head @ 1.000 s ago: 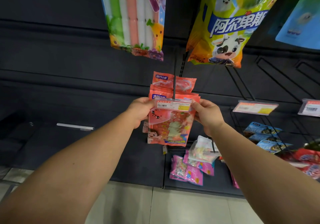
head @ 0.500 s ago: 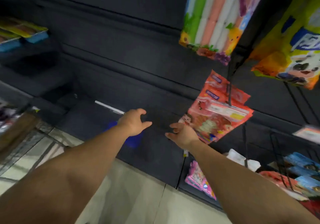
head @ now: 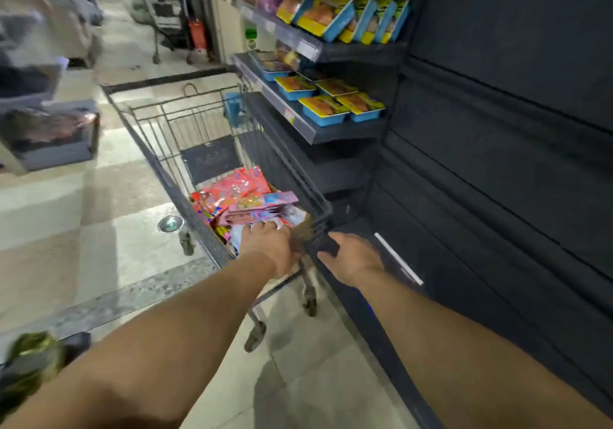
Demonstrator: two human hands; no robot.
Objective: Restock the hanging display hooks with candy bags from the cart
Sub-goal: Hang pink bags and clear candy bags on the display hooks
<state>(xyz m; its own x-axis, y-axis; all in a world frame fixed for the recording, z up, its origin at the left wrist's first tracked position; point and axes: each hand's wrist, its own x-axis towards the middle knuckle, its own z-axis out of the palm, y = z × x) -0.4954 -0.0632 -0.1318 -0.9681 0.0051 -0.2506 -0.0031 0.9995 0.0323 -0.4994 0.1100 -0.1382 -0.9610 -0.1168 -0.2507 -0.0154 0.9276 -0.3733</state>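
Pickup step: at frame centre, the left hand reaches onto the candy bags in the cart, grip state indiscernible. The right hand grips the cart rim. Next: pinch one bag.

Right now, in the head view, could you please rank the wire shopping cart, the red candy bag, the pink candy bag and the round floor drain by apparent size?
1. Grey wire shopping cart
2. Red candy bag and flat pink candy bag: alike and overlapping, so unranked
3. Round metal floor drain
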